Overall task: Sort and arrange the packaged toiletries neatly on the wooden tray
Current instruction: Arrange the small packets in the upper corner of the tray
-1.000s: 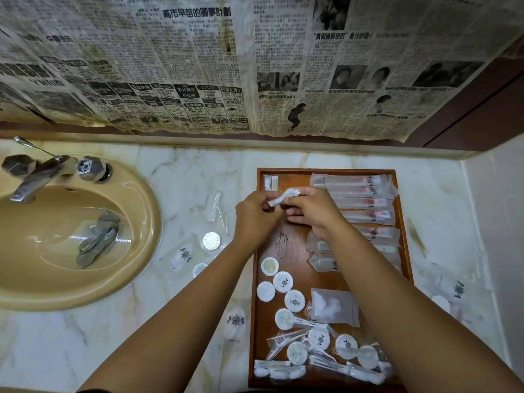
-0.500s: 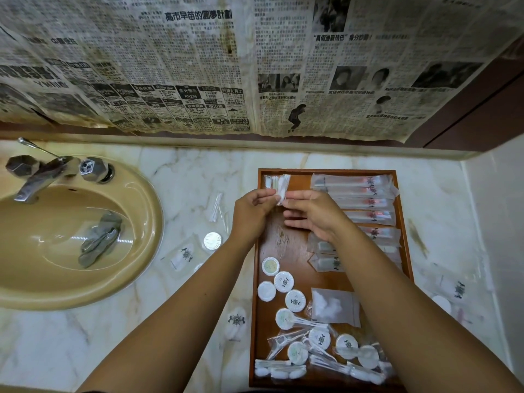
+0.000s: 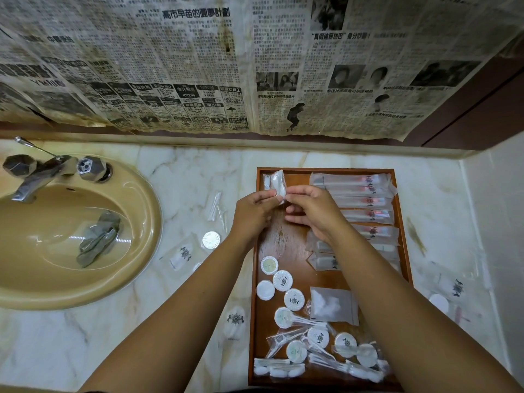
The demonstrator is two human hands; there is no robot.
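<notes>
Small clear packet is pinched by the left hand and the right hand, fingertips meeting on it, above the far-left corner of the wooden tray.

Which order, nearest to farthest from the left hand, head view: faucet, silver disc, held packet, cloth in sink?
1. packet, pinched in the left hand
2. silver disc, on the counter to its left
3. cloth, in the sink
4. faucet, far left, behind the sink
</notes>
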